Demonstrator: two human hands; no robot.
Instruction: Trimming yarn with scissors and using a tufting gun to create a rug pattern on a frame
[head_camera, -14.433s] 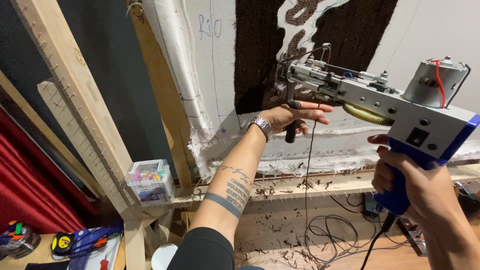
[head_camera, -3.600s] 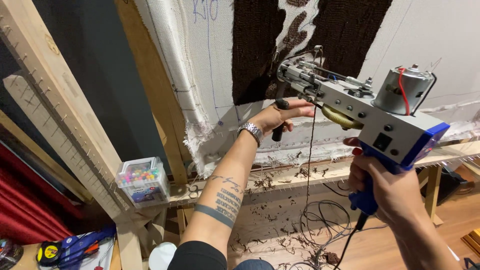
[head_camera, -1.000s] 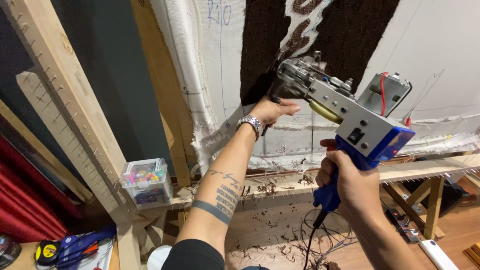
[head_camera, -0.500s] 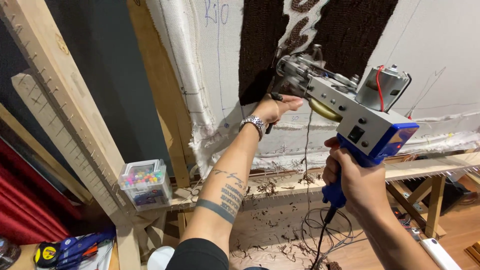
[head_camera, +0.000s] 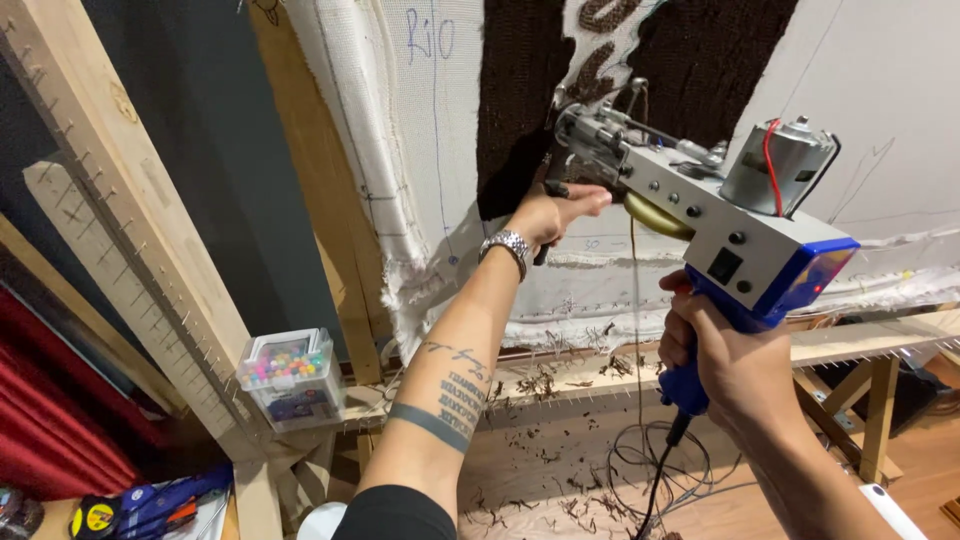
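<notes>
We are pressing a tufting gun (head_camera: 700, 215) against white backing cloth (head_camera: 440, 150) stretched on a timber frame (head_camera: 330, 210), its needle end meeting the lower edge of a dark brown tufted patch (head_camera: 520, 100) near the cloth's upper middle. Our left hand (head_camera: 555, 212) is gripping the gun's black front handle, its fingers (head_camera: 590, 200) wrapped fully closed around it, a metal watch (head_camera: 508, 245) showing at the wrist. Our right hand (head_camera: 725, 365) is closing just as tightly around the blue rear grip, below the grey body and the silver motor (head_camera: 775, 165) with its red wire. A strand of yarn (head_camera: 637, 330) is hanging straight down from beneath the gun, and a black cord (head_camera: 650, 500) is trailing from the grip towards loose coils on the wooden floor (head_camera: 560, 480).

Along the frame's bottom rail (head_camera: 560, 370), brown yarn clippings are lying scattered, spilling onto the floor below. At the rail's left end, just beside the upright, a small clear box of coloured beads (head_camera: 290, 378) is sitting. A leaning timber strip studded with nails (head_camera: 140, 230) is crossing the left side, with red fabric (head_camera: 50, 420) behind it and a yellow tape measure (head_camera: 95, 518) in the bottom left corner. To the right, the cloth is running bare and white towards the frame's far edge, leaving open ground beside the gun.
</notes>
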